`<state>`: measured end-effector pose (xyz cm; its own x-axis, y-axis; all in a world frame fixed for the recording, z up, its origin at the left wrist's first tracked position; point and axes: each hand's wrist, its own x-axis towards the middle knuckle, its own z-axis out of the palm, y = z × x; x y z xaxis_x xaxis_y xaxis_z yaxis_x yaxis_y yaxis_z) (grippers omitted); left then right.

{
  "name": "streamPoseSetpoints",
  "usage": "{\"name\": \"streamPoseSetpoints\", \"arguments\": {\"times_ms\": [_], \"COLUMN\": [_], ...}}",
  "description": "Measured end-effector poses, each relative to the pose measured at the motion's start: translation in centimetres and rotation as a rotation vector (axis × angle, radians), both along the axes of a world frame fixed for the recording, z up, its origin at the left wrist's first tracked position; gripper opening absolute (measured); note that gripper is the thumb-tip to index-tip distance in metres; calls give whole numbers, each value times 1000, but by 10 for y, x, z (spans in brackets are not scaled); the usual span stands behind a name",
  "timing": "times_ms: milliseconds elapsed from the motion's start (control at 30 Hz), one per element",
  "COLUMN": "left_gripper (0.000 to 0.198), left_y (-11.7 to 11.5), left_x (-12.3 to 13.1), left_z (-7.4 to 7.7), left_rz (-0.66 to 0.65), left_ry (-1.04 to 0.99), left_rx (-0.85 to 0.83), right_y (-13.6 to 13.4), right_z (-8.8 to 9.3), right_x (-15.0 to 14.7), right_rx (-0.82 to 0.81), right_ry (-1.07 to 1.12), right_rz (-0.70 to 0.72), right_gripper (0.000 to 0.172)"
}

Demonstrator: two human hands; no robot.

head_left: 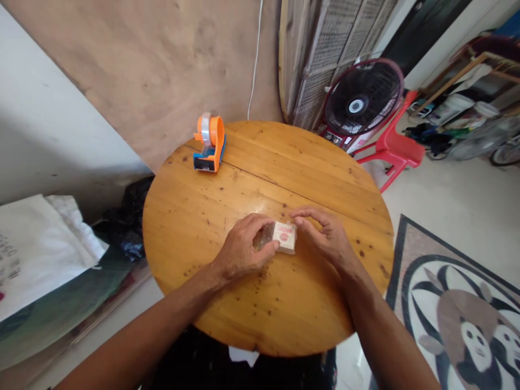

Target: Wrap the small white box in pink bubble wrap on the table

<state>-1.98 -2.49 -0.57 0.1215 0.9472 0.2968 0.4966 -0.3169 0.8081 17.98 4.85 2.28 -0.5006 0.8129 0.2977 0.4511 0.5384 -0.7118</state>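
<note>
A small whitish box [285,234] with red print on its face sits low over the middle of the round table. My left hand [246,244] grips it from the left, the thumb along the near side and the fingers at the far side. Something clear and shiny, like film or tape, shows on the box's left part. At the box's upper right corner is my right hand [325,233], its thumb and index fingertips drawn together in a pinch. Whatever lies between those fingertips is too small to make out.
An orange and blue tape dispenser [211,142] with a clear roll stands at the far left of the wooden table [260,184]. Beyond the table are a fan [364,97] and a red chair [400,146]. White sacks [44,244] lie on the left.
</note>
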Motion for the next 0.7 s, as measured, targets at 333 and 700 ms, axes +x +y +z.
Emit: {"name": "streamPoseSetpoints", "arguments": {"times_ms": [333, 700], "left_gripper": [67, 52], "left_y": [0, 6], "left_x": [-3, 2], "left_z": [-9, -11], "left_rz": [-50, 1], "left_ry": [104, 13], "left_rx": [20, -12], "right_y": [-32, -26], "right_z": [-13, -34], "right_x": [24, 8], "right_rx": [0, 20], "right_ry": [-324, -169], "right_rz": [107, -32], "right_gripper": [79, 56]}}
